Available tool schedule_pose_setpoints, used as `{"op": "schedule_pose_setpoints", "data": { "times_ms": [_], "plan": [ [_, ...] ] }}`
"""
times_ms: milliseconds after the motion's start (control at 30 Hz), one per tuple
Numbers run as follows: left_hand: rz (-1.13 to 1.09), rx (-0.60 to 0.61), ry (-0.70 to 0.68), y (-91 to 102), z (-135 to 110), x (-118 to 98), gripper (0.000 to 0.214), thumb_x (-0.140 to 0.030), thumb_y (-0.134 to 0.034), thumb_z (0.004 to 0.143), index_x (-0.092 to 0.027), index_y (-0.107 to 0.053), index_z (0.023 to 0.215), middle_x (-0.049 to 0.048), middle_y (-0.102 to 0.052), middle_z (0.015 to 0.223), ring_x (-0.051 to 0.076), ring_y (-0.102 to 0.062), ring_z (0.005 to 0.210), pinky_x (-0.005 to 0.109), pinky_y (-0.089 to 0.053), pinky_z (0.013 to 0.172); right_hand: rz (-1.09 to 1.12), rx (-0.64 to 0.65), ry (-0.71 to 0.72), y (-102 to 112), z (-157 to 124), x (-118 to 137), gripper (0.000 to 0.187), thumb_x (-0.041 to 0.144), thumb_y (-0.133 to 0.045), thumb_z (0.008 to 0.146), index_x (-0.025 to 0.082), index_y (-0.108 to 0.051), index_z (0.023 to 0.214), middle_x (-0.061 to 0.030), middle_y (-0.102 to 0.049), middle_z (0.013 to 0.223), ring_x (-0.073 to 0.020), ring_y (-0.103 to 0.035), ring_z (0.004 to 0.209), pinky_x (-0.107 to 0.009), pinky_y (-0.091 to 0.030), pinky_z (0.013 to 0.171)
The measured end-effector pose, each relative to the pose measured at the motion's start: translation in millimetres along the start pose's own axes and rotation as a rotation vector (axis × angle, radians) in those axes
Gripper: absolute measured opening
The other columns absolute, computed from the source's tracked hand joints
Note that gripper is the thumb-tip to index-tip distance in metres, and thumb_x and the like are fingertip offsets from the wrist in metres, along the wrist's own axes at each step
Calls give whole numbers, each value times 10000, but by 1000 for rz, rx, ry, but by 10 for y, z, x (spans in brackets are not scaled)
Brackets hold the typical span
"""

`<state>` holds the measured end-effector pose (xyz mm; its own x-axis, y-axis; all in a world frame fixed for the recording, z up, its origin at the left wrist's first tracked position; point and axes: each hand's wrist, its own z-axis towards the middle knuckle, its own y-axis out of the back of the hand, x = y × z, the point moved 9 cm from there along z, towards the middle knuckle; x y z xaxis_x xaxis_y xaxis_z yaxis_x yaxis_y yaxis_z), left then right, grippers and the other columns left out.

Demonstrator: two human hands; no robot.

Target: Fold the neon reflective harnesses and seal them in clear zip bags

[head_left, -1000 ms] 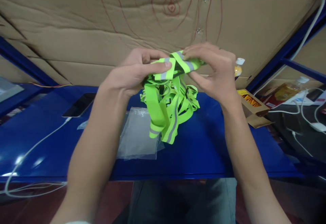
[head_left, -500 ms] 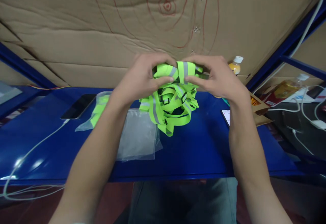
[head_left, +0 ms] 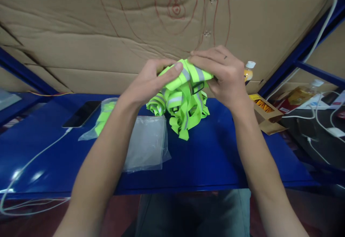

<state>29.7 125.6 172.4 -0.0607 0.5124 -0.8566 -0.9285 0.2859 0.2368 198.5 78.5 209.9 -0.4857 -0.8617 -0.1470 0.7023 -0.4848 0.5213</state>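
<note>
A bundle of neon-green straps with grey reflective bands and black buckles [head_left: 183, 104] hangs above the blue table [head_left: 221, 158]. My left hand [head_left: 151, 82] grips its upper left, fingers closed over a strap. My right hand [head_left: 221, 75] is closed over the top right of the bundle. An empty clear plastic bag [head_left: 147, 145] lies flat on the table just below and left of the bundle.
A second bag holding green straps [head_left: 101, 122] lies at the left, beside a black phone [head_left: 81, 114] with a white cable. A cardboard sheet [head_left: 134, 32] backs the table. An open carton [head_left: 265, 116], a bottle [head_left: 248, 71] and white cables [head_left: 320, 118] sit right.
Both hands have lifted the bundle slightly and gathered it tighter. My right hand has moved over its top; the hanging loops are shorter.
</note>
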Motion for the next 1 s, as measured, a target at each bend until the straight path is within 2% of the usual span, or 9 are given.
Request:
{"op": "schedule_pose_setpoints", "data": {
  "times_ms": [133, 233, 367, 467, 567, 700, 833, 933, 1000],
  "plan": [
    [-27, -54, -8, 41, 1, 30, 397, -534, -964, 839, -218, -831, 1040, 48, -791, 937, 242, -721, 859, 331, -553, 740, 145, 103, -85, -107, 28, 28, 486, 291, -714, 1003, 315, -712, 1489, -102, -706, 1559, -348, -686, 1413, -542, -541, 1216],
    [52, -75, -87, 112, -3, -71, 344, -432, -1011, 784, -220, -818, 974, 40, -771, 924, 244, -704, 903, 337, -546, 790, 280, 244, -171, -202, 4, -19, 654, 468, -828, 944, 311, -655, 1555, -120, -687, 1568, -386, -650, 1459, -577, -524, 1240],
    [191, -16, -104, 42, -50, -230, 258, -258, -1004, 753, -233, -792, 897, 49, -736, 914, 341, -697, 1175, 379, -540, 1000, 384, 293, -285, -221, -67, -198, 505, 653, -818, 945, 288, -790, 1293, -54, -832, 1199, -341, -747, 1194, -496, -608, 1063],
    [253, -36, -159, -1, -65, -325, 241, -238, -973, 784, -258, -813, 964, 55, -772, 1027, 345, -677, 1272, 378, -527, 1058, 412, 357, -329, -248, -117, -254, 463, 697, -798, 947, 266, -821, 1112, -8, -811, 961, -271, -734, 935, -420, -613, 899],
    [300, -52, -247, 5, -35, -324, 262, -374, -931, 867, -269, -839, 1089, 42, -808, 1173, 308, -701, 1211, 370, -513, 1069, 350, 311, -342, -163, -100, -249, 428, 666, -784, 967, 256, -819, 1083, 4, -794, 894, -246, -708, 864, -398, -593, 856],
    [337, 119, -189, -63, 35, -92, 399, -615, -824, 953, -220, -856, 998, 48, -802, 960, 274, -724, 963, 351, -527, 899, 275, 239, -257, -77, -45, -151, 205, 468, -765, 1004, 306, -823, 1115, -3, -835, 966, -246, -745, 874, -394, -595, 880],
    [80, 146, -109, -31, 49, 32, 588, -772, -773, 942, -206, -854, 1082, 78, -821, 1061, 279, -758, 1073, 324, -563, 912, 259, 136, -123, -49, -13, -65, 227, 270, -686, 1032, 363, -824, 1186, -24, -856, 1129, -270, -797, 1014, -435, -616, 956],
    [-136, 176, 70, -62, 35, 170, 536, -716, -830, 936, -192, -855, 1044, 66, -824, 992, 213, -766, 884, 284, -570, 768, 234, 63, -51, -43, 6, -5, 296, 229, -616, 1069, 355, -823, 1240, -35, -840, 1223, -298, -780, 1176, -515, -612, 1078],
    [-183, 228, 166, -124, 8, 230, 473, -628, -927, 874, -167, -845, 947, 57, -804, 880, 175, -723, 728, 268, -532, 650, 207, 86, -68, -92, 20, 8, 335, 205, -603, 1065, 369, -826, 1253, -31, -813, 1312, -320, -738, 1303, -561, -580, 1180]
  ]
}}
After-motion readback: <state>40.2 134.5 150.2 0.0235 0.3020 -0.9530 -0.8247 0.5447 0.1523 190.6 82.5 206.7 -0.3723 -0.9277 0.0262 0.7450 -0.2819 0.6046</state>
